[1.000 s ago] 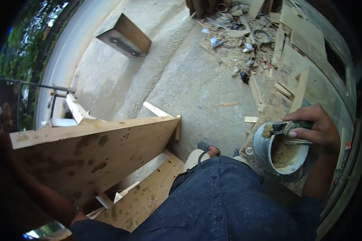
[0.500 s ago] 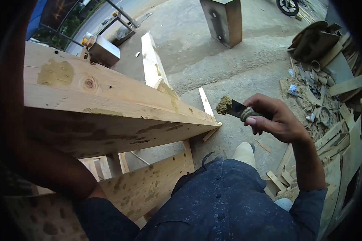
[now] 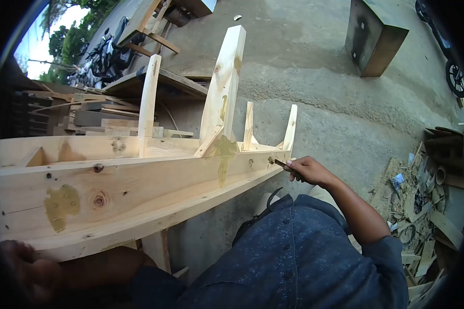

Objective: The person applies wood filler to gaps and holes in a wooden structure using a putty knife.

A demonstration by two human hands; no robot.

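– In the head view, where is the wooden frame [image 3: 139, 183] seen?
– It is seen stretched from the near left to the middle, with pale uprights [image 3: 224, 77] standing along it.
– What is held by the right hand [image 3: 308, 171]?
– A putty knife [image 3: 282, 165] is gripped in closed fingers, and a lump of filler [image 3: 271, 160] is carried on its tip, at the frame's far end. Whether the wood is touched cannot be told.
– And the left hand [image 3: 31, 268]?
– It is placed at the frame's lower near edge, in shadow; how far it is opened, or whether the edge is grasped, cannot be told.
– Is filler seen elsewhere?
– Dried-looking patches [image 3: 62, 206] are spread over the side board.
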